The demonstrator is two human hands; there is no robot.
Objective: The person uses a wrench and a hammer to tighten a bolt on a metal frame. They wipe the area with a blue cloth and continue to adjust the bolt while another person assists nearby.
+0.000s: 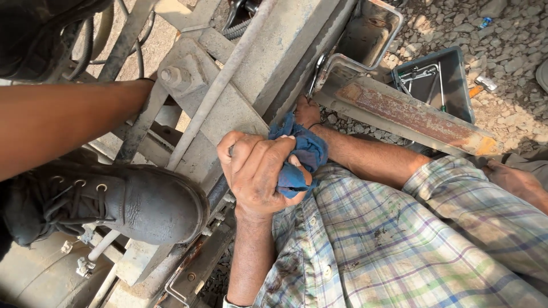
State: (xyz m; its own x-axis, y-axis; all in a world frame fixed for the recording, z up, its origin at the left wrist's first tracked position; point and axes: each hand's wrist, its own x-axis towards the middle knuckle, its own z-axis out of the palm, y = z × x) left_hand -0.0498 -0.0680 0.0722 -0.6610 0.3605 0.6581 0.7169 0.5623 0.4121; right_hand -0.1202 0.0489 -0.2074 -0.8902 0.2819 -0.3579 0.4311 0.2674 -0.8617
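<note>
The left hand (pixel 260 174) is clenching a blue rag (pixel 305 151) at the lower edge of the grey steel frame (pixel 274 51) — firm, short strokes would probably be wiping best. The right hand (pixel 307 111) is reaching past the rag, by a wrench (pixel 315 71) — its grip cannot be told.

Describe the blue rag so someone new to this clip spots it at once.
Start at the plaid shirt filling the lower right. Just above its collar edge, a hand clenches the blue rag against the grey metal frame. It is the only soft, crumpled, bright blue thing among grey steel and gravel.
</note>
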